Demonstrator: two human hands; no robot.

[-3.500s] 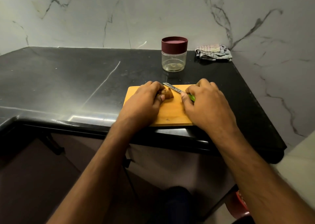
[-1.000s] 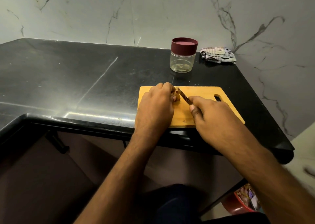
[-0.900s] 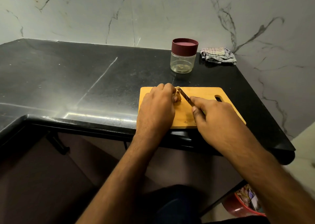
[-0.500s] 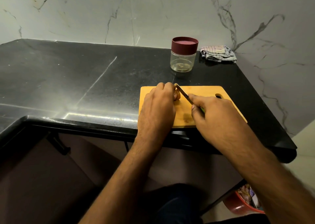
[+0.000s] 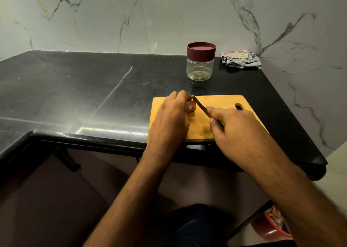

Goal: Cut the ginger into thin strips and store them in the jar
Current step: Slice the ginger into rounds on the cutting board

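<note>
A small brown piece of ginger lies on the wooden cutting board, mostly hidden under my left hand, whose curled fingers hold it down. My right hand grips a knife by its green handle. The blade runs up and left and rests against the right side of the ginger. A clear jar with a maroon lid on it stands behind the board.
The board sits near the front edge of a black stone counter. A folded checked cloth lies in the back right corner by the marble wall. A red bucket stands on the floor at lower right.
Both hands stay on the board at the ginger. The knife blade has shifted only slightly against it over the last second.
</note>
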